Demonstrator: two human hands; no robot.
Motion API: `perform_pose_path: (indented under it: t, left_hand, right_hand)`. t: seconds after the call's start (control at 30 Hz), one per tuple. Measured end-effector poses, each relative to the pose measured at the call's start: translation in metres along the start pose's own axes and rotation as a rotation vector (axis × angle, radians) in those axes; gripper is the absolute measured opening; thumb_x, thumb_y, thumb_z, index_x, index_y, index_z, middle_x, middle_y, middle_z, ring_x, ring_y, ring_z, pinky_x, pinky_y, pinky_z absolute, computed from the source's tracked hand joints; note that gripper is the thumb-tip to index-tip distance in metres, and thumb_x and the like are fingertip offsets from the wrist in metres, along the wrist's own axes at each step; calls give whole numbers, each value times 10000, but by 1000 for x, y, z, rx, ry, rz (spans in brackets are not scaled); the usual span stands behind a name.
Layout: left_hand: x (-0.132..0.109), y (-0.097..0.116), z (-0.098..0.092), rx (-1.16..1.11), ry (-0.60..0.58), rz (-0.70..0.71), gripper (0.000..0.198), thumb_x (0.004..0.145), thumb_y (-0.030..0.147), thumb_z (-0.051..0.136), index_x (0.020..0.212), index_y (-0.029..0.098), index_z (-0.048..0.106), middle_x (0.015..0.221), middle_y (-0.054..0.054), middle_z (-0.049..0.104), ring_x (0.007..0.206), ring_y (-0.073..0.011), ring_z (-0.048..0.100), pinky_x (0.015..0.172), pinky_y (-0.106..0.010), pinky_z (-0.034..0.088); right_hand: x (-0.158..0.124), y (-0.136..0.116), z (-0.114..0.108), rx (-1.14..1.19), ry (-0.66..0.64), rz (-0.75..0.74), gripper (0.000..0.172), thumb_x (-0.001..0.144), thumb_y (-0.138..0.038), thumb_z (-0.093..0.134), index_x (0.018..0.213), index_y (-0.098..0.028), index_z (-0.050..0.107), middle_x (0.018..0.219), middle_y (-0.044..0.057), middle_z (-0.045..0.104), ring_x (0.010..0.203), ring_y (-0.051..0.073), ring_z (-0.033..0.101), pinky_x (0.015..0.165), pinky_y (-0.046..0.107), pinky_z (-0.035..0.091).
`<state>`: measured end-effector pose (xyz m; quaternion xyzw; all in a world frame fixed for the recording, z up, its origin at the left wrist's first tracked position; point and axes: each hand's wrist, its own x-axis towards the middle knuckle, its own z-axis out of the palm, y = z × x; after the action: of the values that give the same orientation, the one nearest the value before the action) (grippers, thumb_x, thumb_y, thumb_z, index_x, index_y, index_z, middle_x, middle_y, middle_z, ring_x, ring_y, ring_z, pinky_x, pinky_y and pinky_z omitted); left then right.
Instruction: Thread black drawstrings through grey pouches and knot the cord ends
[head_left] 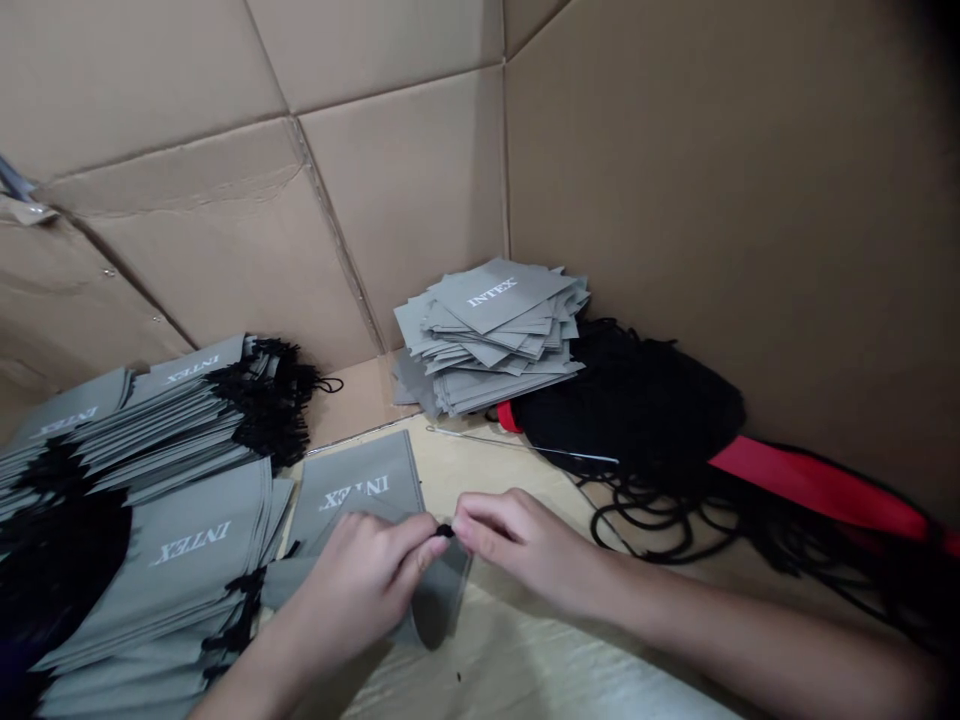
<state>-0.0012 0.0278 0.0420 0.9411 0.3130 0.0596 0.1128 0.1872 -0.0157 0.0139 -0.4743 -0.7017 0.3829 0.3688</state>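
Note:
Both hands meet over the pale wooden board [540, 660], fingers pinched around a short bit of black cord [445, 531]. My left hand [382, 560] is closed on the cord from the left, and a grey fabric pouch [442, 590] hangs beneath its fingers, partly covered by it. From the other side my right hand [517, 535] is closed, thumb against fingertips, at the end of the same cord; how much it grips is hidden. Just behind the left hand lies another flat grey INTEX pouch [375, 465].
Stacks of grey pouches with black cords [172, 410] fill the left side, with a nearer stack [187, 560] below. A pile of pouches [495, 340] stands in the cardboard corner. A thin metal hooked rod [517, 443] lies before a black cord bundle [637, 400] with a red strap [817, 490].

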Motion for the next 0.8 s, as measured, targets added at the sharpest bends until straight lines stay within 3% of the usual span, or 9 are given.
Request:
perform_pose_path:
  t: [0.1, 0.27, 0.37, 0.5, 0.67, 0.8]
  left_hand:
    - [0, 1, 2, 98, 13, 28, 339, 939, 332, 286, 726, 205, 517, 491, 48, 431, 433, -104, 364, 487, -249, 199]
    - [-3, 2, 6, 164, 46, 58, 378, 941, 343, 278, 676, 196, 504, 512, 14, 519, 475, -121, 470, 505, -256, 227]
    - [-6, 3, 6, 194, 78, 69, 367, 931, 325, 292, 651, 191, 489, 515, -2, 531, 486, -133, 482, 508, -261, 235]
    - [-9, 6, 1, 177, 99, 107, 299, 902, 276, 319, 678, 191, 497, 506, 2, 530, 461, -131, 459, 504, -264, 237]
    - [-10, 9, -6, 88, 95, 99, 289, 896, 255, 332, 654, 190, 477, 480, 33, 453, 448, -112, 394, 502, -261, 219]
    - [-6, 9, -14, -129, 30, 37, 373, 932, 333, 294, 635, 183, 462, 507, 48, 420, 474, -95, 384, 502, -228, 250]
  right_hand:
    - [2, 1, 2, 214, 11, 48, 398, 861, -404, 489, 556, -170, 387, 535, -65, 299, 506, 71, 272, 453, 216, 181]
    - [0, -5, 7, 1151, -216, 531, 337, 880, -298, 452, 577, -181, 365, 439, -113, 212, 388, 44, 104, 369, 170, 133]
    - [-4, -14, 9, 1493, -171, 671, 375, 924, -231, 365, 554, -170, 374, 410, -118, 196, 351, 29, 101, 344, 131, 175]
    - [-5, -23, 10, 1548, -47, 691, 403, 909, -198, 390, 509, -175, 349, 394, -119, 179, 332, 18, 94, 320, 120, 183]
    - [-6, -29, 10, 1369, 84, 634, 400, 799, -243, 578, 523, -197, 293, 418, -126, 168, 351, 22, 89, 329, 134, 189]
    - [-5, -27, 5, 1298, 15, 480, 378, 727, -282, 648, 542, -193, 331, 413, -131, 192, 368, 22, 103, 348, 143, 176]
